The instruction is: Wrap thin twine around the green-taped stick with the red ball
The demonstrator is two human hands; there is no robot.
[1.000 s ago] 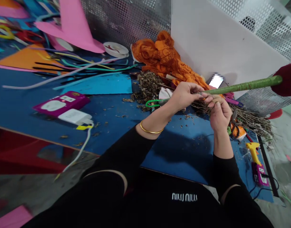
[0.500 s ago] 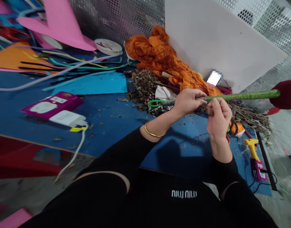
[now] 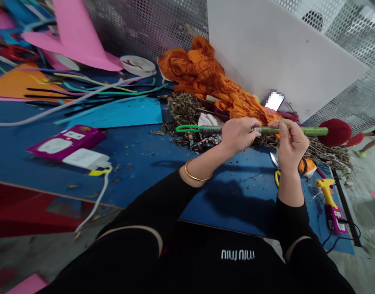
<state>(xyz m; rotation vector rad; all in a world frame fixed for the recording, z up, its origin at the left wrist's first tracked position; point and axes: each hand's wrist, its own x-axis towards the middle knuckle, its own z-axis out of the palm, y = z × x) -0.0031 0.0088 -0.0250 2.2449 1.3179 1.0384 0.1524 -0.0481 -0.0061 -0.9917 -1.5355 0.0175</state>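
Note:
A long stick is held level over the table, its right part wrapped in smooth green and its left part in grey-brown coils. At its left end is a bright green loop; a dark red, ball-like piece shows at the right end. My left hand, closed, grips the coiled part. With fingers bent and thumb pinched in, my right hand closes at the green part; whether a strip is also between its fingertips cannot be made out. Scissors lie just below, partly hidden by that hand.
An orange cloth and dried plant stuff lie behind the stick. A yellow glue gun and a purple power strip are at right. Another purple pack with a white plug lies left. A white board leans behind.
The stick has shifted left, bringing its loop and red end leftward. My right hand has moved slightly right along it, away from my left hand. The scissors show more now.

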